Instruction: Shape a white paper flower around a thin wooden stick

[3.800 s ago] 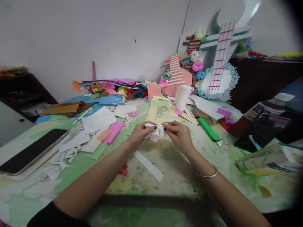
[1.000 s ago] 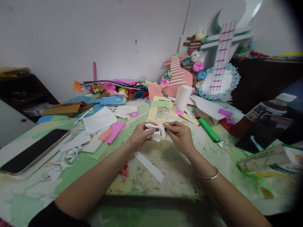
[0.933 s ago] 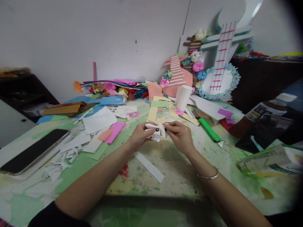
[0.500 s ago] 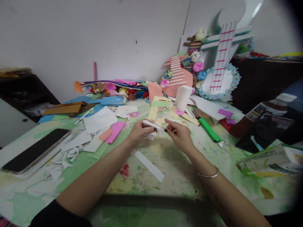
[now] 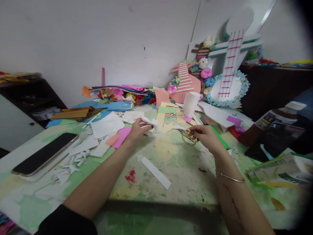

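Observation:
White crumpled paper (image 5: 155, 126) is held in my left hand (image 5: 140, 130), above the middle of the table. At the right, my right hand (image 5: 204, 135) has its fingers closed on the gold handles of a pair of scissors (image 5: 188, 138), whose blades point left and away from me. A straight white paper strip (image 5: 156, 173) lies on the table in front of both hands, with a small white scrap at its upper end.
A phone (image 5: 46, 153) and paper scraps (image 5: 107, 125) lie left. Behind stand a white roll (image 5: 191, 103) and paper guitar shapes (image 5: 230, 85). Right are a green cutter (image 5: 221, 138), a bottle (image 5: 276, 119) and a green-white carton (image 5: 281, 169).
My right hand has moved right, away from the white paper, and now holds the scissors. My left hand has shifted slightly left with the paper. A small scrap now lies by the strip.

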`<action>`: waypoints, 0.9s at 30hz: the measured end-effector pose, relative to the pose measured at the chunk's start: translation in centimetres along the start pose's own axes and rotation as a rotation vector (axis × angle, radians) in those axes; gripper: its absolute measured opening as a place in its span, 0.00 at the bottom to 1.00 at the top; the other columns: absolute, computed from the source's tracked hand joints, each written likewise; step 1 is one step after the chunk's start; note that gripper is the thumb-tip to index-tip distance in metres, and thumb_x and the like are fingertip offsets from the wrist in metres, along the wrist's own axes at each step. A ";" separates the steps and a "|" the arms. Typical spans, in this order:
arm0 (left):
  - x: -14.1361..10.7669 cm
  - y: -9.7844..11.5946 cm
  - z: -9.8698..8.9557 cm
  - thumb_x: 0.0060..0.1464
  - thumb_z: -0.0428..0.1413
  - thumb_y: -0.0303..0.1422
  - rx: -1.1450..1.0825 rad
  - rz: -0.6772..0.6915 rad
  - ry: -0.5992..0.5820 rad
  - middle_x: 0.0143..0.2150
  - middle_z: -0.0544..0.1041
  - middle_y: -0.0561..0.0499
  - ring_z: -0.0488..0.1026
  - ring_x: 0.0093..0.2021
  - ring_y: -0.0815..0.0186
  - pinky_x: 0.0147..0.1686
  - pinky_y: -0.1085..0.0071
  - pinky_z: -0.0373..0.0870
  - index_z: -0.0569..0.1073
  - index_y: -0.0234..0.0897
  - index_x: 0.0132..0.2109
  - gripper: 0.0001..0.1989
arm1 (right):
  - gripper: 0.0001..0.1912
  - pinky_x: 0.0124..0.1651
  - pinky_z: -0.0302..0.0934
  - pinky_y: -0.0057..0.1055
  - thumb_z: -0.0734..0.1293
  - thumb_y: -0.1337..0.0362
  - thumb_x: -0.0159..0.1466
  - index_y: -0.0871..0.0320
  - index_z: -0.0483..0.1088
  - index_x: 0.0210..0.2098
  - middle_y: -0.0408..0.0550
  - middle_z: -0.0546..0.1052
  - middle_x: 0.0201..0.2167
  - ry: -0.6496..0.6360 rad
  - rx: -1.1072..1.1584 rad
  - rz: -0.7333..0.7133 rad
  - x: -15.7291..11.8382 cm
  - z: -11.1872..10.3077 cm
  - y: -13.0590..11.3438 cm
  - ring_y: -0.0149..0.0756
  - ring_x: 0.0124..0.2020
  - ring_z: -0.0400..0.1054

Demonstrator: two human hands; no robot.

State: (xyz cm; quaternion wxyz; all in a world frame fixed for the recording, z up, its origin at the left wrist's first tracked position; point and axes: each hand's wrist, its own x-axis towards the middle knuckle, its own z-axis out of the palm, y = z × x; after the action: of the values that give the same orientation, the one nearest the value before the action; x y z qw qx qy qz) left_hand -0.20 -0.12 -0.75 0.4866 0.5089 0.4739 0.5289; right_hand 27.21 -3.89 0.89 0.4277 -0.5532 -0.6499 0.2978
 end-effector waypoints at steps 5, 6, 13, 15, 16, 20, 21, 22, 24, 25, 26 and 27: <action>-1.3 0.2 0.6 0.37 0.61 0.32 0.172 -0.037 -0.411 0.34 0.77 0.45 0.72 0.29 0.65 0.25 0.75 0.63 0.74 0.32 0.35 0.14 | 0.12 0.21 0.52 0.23 0.67 0.60 0.52 0.64 0.74 0.30 0.44 0.72 0.20 0.084 0.132 -0.026 -0.3 1.6 -1.1 0.25 0.19 0.59; -1.6 0.2 0.7 0.38 0.61 0.32 0.193 -0.049 -0.519 0.34 0.77 0.46 0.72 0.30 0.65 0.27 0.74 0.64 0.75 0.33 0.35 0.13 | 0.11 0.21 0.52 0.23 0.67 0.60 0.52 0.63 0.74 0.29 0.44 0.72 0.20 0.066 0.144 -0.022 -0.4 2.2 -1.3 0.25 0.19 0.59; -2.8 0.3 1.7 0.39 0.61 0.31 0.260 -0.022 -0.817 0.33 0.77 0.50 0.71 0.33 0.65 0.33 0.74 0.64 0.76 0.35 0.36 0.13 | 0.11 0.30 0.60 0.25 0.70 0.59 0.50 0.61 0.74 0.29 0.45 0.75 0.27 -0.287 0.216 -0.072 -1.1 5.7 -1.5 0.30 0.29 0.67; -2.7 0.3 1.7 0.39 0.61 0.30 0.275 -0.030 -0.829 0.33 0.76 0.50 0.71 0.33 0.65 0.33 0.74 0.65 0.76 0.35 0.37 0.13 | 0.11 0.32 0.60 0.26 0.71 0.59 0.50 0.61 0.73 0.29 0.44 0.75 0.27 -0.323 0.222 -0.070 -1.2 5.9 -1.4 0.30 0.29 0.67; -2.7 0.3 1.6 0.39 0.60 0.30 0.285 -0.025 -0.832 0.33 0.76 0.50 0.72 0.34 0.65 0.34 0.74 0.65 0.76 0.34 0.36 0.12 | 0.11 0.32 0.60 0.26 0.71 0.59 0.50 0.61 0.73 0.28 0.44 0.74 0.26 -0.323 0.219 -0.066 -1.2 5.9 -1.4 0.30 0.29 0.66; -2.6 0.6 1.6 0.40 0.60 0.30 0.326 0.008 -0.825 0.33 0.76 0.50 0.71 0.35 0.65 0.37 0.73 0.64 0.76 0.33 0.35 0.11 | 0.11 0.31 0.58 0.25 0.72 0.59 0.49 0.61 0.71 0.25 0.41 0.72 0.23 -0.305 0.212 -0.061 -1.0 5.9 -1.2 0.28 0.26 0.64; -2.6 0.6 1.6 0.40 0.60 0.31 0.336 0.013 -0.821 0.33 0.76 0.50 0.71 0.35 0.65 0.37 0.73 0.64 0.76 0.33 0.35 0.11 | 0.11 0.30 0.57 0.24 0.71 0.59 0.49 0.61 0.71 0.25 0.41 0.71 0.22 -0.299 0.211 -0.061 -1.0 6.0 -1.1 0.27 0.26 0.63; -2.6 0.6 1.6 0.41 0.60 0.32 0.346 0.017 -0.814 0.33 0.76 0.50 0.71 0.35 0.65 0.37 0.73 0.64 0.76 0.32 0.35 0.12 | 0.10 0.30 0.56 0.24 0.71 0.60 0.50 0.61 0.71 0.24 0.40 0.70 0.22 -0.288 0.208 -0.059 -0.9 6.0 -0.9 0.27 0.25 0.62; -2.5 0.4 1.8 0.43 0.59 0.35 0.362 0.028 -0.782 0.33 0.77 0.50 0.71 0.35 0.66 0.36 0.74 0.64 0.77 0.32 0.36 0.12 | 0.09 0.29 0.54 0.24 0.70 0.61 0.50 0.61 0.70 0.24 0.40 0.69 0.21 -0.253 0.200 -0.046 -0.8 6.2 -0.7 0.27 0.25 0.61; -2.5 0.3 1.8 0.45 0.58 0.36 0.370 0.036 -0.747 0.33 0.77 0.50 0.71 0.33 0.66 0.34 0.74 0.64 0.77 0.32 0.36 0.13 | 0.08 0.29 0.54 0.24 0.70 0.62 0.50 0.61 0.70 0.25 0.40 0.69 0.21 -0.237 0.196 -0.040 -0.8 6.3 -0.6 0.27 0.25 0.61; -2.4 0.1 1.9 0.45 0.58 0.37 0.379 0.046 -0.701 0.32 0.77 0.50 0.71 0.32 0.67 0.33 0.75 0.64 0.77 0.31 0.35 0.13 | 0.08 0.29 0.53 0.24 0.70 0.62 0.50 0.61 0.70 0.25 0.40 0.69 0.21 -0.225 0.193 -0.035 -0.7 6.4 -0.5 0.27 0.25 0.61; -2.3 0.0 1.9 0.45 0.58 0.38 0.387 0.059 -0.650 0.32 0.77 0.50 0.70 0.31 0.68 0.31 0.75 0.63 0.77 0.31 0.35 0.14 | 0.08 0.29 0.53 0.24 0.70 0.62 0.50 0.61 0.70 0.25 0.40 0.69 0.21 -0.215 0.188 -0.034 -0.7 6.5 -0.4 0.27 0.25 0.61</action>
State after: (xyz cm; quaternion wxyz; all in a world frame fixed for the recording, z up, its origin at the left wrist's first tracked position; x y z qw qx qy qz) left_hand 1.72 -2.43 -0.92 0.4908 0.7462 0.3710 0.2543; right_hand 21.30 -4.08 -1.88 0.4106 -0.4645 -0.6705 0.4074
